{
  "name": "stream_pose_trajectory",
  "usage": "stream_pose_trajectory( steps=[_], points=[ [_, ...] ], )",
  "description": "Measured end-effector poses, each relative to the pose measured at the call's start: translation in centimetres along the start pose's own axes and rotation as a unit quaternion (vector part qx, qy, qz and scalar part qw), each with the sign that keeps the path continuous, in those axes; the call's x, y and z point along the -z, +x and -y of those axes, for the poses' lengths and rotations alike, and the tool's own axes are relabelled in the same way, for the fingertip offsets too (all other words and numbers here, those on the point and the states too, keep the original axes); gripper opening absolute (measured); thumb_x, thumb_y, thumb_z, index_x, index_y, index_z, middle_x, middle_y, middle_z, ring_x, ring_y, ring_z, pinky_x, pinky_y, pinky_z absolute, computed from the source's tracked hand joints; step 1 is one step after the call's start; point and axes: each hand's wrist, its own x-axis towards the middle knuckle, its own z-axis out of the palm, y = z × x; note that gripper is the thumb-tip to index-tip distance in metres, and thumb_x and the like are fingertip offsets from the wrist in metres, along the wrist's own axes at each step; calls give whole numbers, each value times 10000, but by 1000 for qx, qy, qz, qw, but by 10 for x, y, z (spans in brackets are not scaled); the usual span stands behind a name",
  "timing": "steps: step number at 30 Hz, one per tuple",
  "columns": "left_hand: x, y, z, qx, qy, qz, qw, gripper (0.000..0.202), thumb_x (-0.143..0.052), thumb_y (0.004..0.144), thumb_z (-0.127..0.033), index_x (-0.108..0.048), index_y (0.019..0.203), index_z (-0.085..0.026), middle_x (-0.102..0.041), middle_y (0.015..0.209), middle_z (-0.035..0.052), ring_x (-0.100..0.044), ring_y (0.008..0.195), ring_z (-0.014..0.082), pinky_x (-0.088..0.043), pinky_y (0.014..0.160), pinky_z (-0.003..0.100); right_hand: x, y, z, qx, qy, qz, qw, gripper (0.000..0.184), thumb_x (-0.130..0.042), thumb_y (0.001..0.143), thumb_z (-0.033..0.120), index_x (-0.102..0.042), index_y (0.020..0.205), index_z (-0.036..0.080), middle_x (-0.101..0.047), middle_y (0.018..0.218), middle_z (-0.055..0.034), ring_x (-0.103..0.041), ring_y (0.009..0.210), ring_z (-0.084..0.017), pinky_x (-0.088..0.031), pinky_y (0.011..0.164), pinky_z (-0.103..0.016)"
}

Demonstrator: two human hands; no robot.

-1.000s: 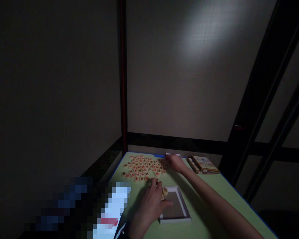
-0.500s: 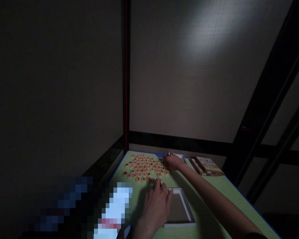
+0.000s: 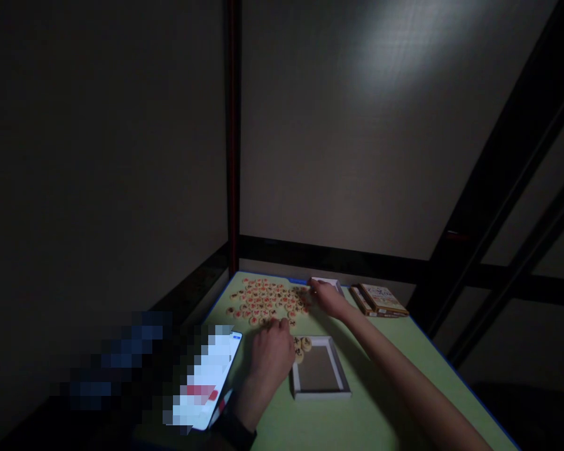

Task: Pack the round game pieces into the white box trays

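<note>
Many round Chinese chess pieces (image 3: 263, 300), pale with red or black characters, lie spread over the green table (image 3: 310, 419). My left hand (image 3: 272, 352) is at their near edge, fingers bent and closed; whatever is under the fingertips is hidden. Just right of it stands a shallow open box (image 3: 346, 376), with several black-marked pieces (image 3: 301, 346) in its far left corner. My right hand (image 3: 329, 297) reaches to the far edge, its fingers pinched at the near left side of a second shallow box (image 3: 333, 282). I cannot make out what those fingers hold.
Two flat printed boxes (image 3: 381, 299) overlap at the table's far right. A lit phone (image 3: 225, 369) lies left of my left hand, partly pixelated. Walls (image 3: 333, 156) rise behind and to the left, with a dark rail along them.
My left hand has moved left, off the near box, uncovering the pieces in its corner. My right hand has shifted slightly toward the far box. The view has also moved a little.
</note>
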Motion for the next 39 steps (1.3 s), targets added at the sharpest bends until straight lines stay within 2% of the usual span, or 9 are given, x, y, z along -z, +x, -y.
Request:
stream_pose_trajectory(
  steps=[4,6,17,22,27,33,39],
  points=[
    [3,-3,-4,-12,-7,-10,1000,267,-408,910,-164,-622,1069,-155,-683,1021,121,-674,924,224,-503,752,308,-11,-25,-2,9,18,25,999,283,-457,900,83,-678,1070,132,-699,1081,-159,-655,993,-211,-428,803,-226],
    [4,-4,-6,-17,-15,-11,1000,284,-405,907,-161,-623,1088,-157,-688,1026,117,-671,950,231,-504,772,323,-16,-30,-3,4,19,38,999,279,-483,874,71,-695,1048,124,-710,1054,-169,-664,973,-226,-439,785,-235],
    [1,-6,-8,-46,-22,25,998,351,-458,895,-173,-598,1215,-140,-681,1092,158,-668,969,254,-501,812,357,-11,-20,-1,22,9,73,997,275,-507,863,117,-745,993,164,-741,1005,-117,-673,908,-193,-435,738,-211],
    [-1,-8,-9,-63,-41,21,997,337,-466,880,-152,-612,1184,-133,-685,1063,156,-669,953,255,-497,803,355,2,-2,3,28,-9,65,997,247,-527,836,92,-758,915,126,-746,961,-158,-679,889,-218,-420,719,-227],
    [-1,-10,-9,-64,-52,20,996,373,-459,904,-207,-568,1256,-153,-683,1070,146,-662,964,259,-493,817,369,13,33,25,64,-11,57,996,284,-508,829,89,-765,925,163,-759,953,-118,-681,863,-198,-404,704,-225],
    [-3,-10,-10,-61,-61,23,996,375,-405,940,-277,-561,1261,-163,-675,1092,131,-644,989,258,-484,839,381,7,62,61,100,-16,75,992,254,-560,807,151,-771,930,222,-768,950,-62,-690,874,-191,-418,697,-212],
    [-9,-10,-11,-69,-56,24,996,387,-367,955,-256,-561,1277,-162,-671,1090,138,-646,990,265,-495,834,390,2,69,75,88,-43,91,991,261,-569,799,173,-755,976,220,-755,1016,-103,-699,921,-239,-465,725,-256]
  ],
)
